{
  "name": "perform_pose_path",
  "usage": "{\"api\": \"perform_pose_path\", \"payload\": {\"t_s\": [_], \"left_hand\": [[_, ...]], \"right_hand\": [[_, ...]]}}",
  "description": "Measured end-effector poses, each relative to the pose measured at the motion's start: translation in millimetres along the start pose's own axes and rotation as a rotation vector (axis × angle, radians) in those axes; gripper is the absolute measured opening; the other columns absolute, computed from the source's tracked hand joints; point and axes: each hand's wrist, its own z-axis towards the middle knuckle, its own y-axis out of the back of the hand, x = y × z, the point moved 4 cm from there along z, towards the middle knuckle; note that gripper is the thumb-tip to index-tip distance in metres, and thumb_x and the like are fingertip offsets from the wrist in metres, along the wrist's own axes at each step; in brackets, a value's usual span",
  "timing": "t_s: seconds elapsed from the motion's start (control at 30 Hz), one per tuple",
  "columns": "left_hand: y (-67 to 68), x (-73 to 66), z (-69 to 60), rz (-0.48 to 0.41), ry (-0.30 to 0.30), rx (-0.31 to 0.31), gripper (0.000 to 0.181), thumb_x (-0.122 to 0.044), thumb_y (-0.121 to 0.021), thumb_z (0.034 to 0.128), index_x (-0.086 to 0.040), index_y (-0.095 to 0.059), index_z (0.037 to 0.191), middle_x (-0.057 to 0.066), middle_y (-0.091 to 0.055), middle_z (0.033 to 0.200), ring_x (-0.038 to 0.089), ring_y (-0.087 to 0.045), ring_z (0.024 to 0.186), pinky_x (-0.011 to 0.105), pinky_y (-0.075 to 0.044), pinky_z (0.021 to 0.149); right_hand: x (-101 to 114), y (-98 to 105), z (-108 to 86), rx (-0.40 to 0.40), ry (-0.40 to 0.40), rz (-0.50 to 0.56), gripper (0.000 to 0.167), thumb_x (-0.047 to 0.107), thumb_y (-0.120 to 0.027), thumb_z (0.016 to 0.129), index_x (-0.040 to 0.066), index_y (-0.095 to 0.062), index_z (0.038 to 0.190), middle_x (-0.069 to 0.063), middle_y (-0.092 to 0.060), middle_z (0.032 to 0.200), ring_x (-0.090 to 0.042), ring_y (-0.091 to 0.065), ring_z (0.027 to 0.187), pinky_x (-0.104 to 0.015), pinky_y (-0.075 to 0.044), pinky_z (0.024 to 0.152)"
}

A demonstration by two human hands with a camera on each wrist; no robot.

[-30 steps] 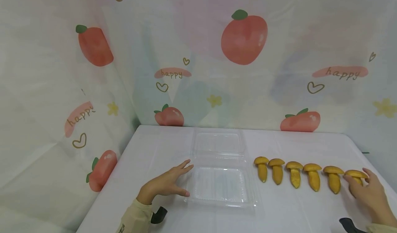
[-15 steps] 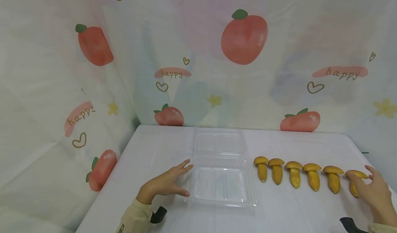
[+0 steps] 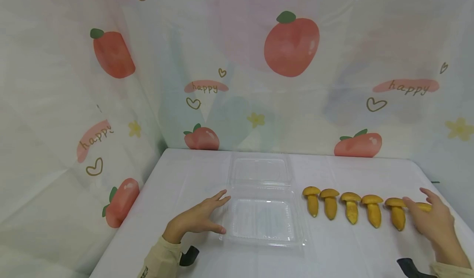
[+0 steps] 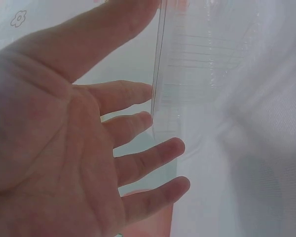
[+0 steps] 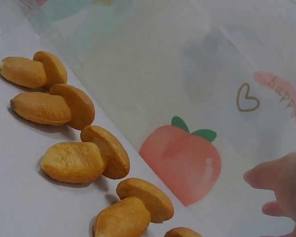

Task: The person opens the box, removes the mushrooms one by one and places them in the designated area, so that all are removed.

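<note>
Several yellow-brown toy mushrooms (image 3: 352, 212) lie in a row on the right half of the white table, caps toward the back. My right hand (image 3: 433, 222) hovers over the right end of the row with fingers spread, holding nothing. It partly covers the last mushroom (image 3: 424, 206). In the right wrist view its fingers (image 5: 266, 177) are apart from the mushrooms in sight. My left hand (image 3: 201, 217) is spread beside the left edge of a clear plastic clamshell box (image 3: 264, 220); in the left wrist view some fingertips meet the box's edge, though contact is hard to confirm.
The box stands with its lid (image 3: 262, 171) folded back toward the rear wall. A fabric backdrop (image 3: 237, 43) with printed fruit encloses the back and left. The white table (image 3: 344, 253) ends at the right beyond my right hand.
My right hand has left the rightmost mushroom's cap and shifted left over it toward its neighbour. The mushroom stays on the table. The left hand has kept its place.
</note>
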Motion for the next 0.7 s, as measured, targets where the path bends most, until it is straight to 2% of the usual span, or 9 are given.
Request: {"api": "perform_pose_path", "payload": {"t_s": [0.23, 0.4, 0.5, 0.6, 0.7], "left_hand": [[-0.3, 0.4, -0.3, 0.017, -0.002, -0.005, 0.095, -0.03, -0.084, 0.0834, -0.007, -0.031, 0.159, 0.015, -0.014, 0.171, 0.041, -0.021, 0.155, 0.063, -0.028, 0.12], [0.9, -1.2, -1.6, 0.033, -0.012, -0.016, 0.094, -0.03, -0.084, 0.0836, -0.007, -0.032, 0.159, 0.016, -0.017, 0.17, 0.041, -0.023, 0.154, 0.062, -0.029, 0.12], [3.6, -3.8, -2.2, 0.032, -0.023, -0.035, 0.093, -0.03, -0.084, 0.0836, -0.007, -0.033, 0.158, 0.016, -0.021, 0.169, 0.04, -0.025, 0.154, 0.062, -0.029, 0.12], [7.1, -6.4, -2.3, 0.023, -0.025, -0.063, 0.091, -0.029, -0.083, 0.0843, -0.009, -0.035, 0.158, 0.016, -0.025, 0.168, 0.04, -0.028, 0.153, 0.062, -0.029, 0.12], [10.8, -6.8, -2.6, 0.021, -0.017, -0.101, 0.087, -0.029, -0.082, 0.086, -0.011, -0.036, 0.158, 0.015, -0.029, 0.166, 0.038, -0.03, 0.153, 0.062, -0.03, 0.12]], "right_hand": [[12.5, -6.6, -3.2, 0.02, 0.105, 0.017, 0.075, 0.038, -0.043, 0.106, -0.002, -0.009, 0.16, -0.041, -0.008, 0.16, -0.061, -0.012, 0.147, -0.077, -0.021, 0.114], [18.4, -12.5, -4.4, 0.025, 0.16, 0.018, 0.078, 0.046, -0.043, 0.105, 0.001, -0.011, 0.161, -0.042, -0.011, 0.159, -0.064, -0.023, 0.137, -0.079, -0.032, 0.104], [24.8, -14.8, -7.1, 0.037, 0.188, 0.03, 0.078, 0.046, -0.042, 0.105, 0.001, -0.011, 0.161, -0.042, -0.011, 0.159, -0.066, -0.022, 0.138, -0.08, -0.03, 0.103], [33.2, -17.8, -11.6, 0.059, 0.217, 0.021, 0.076, 0.042, -0.043, 0.106, -0.001, -0.012, 0.16, -0.044, -0.01, 0.158, -0.066, -0.016, 0.141, -0.081, -0.023, 0.107], [41.8, -21.9, -17.7, 0.073, 0.244, -0.009, 0.074, 0.04, -0.042, 0.107, -0.003, -0.013, 0.159, -0.045, -0.013, 0.156, -0.065, -0.018, 0.14, -0.081, -0.025, 0.107]]}}
